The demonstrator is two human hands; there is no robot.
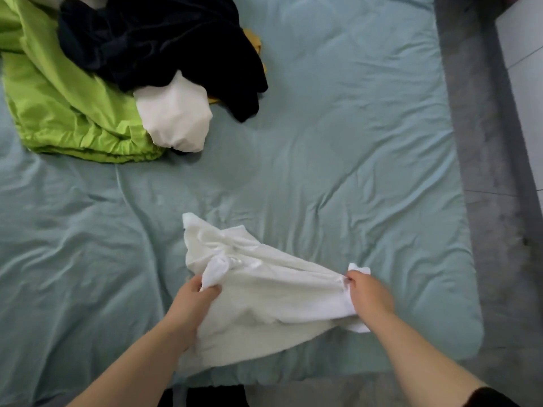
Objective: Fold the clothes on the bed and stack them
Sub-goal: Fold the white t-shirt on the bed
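Both bare forearms reach forward, left hand [196,295] and right hand [368,292] each closed in a pinching grip.

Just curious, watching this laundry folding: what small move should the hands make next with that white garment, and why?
Probably pull the hands apart and lay it flat. The left hand and right hand each pinch an edge of the white garment, which hangs bunched and wrinkled over the blue-green bed sheet; it needs spreading before any fold.

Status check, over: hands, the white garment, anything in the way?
Left hand and right hand both gripping white garment, still bunched. Unfolded pile far left. Sheet ahead clear.
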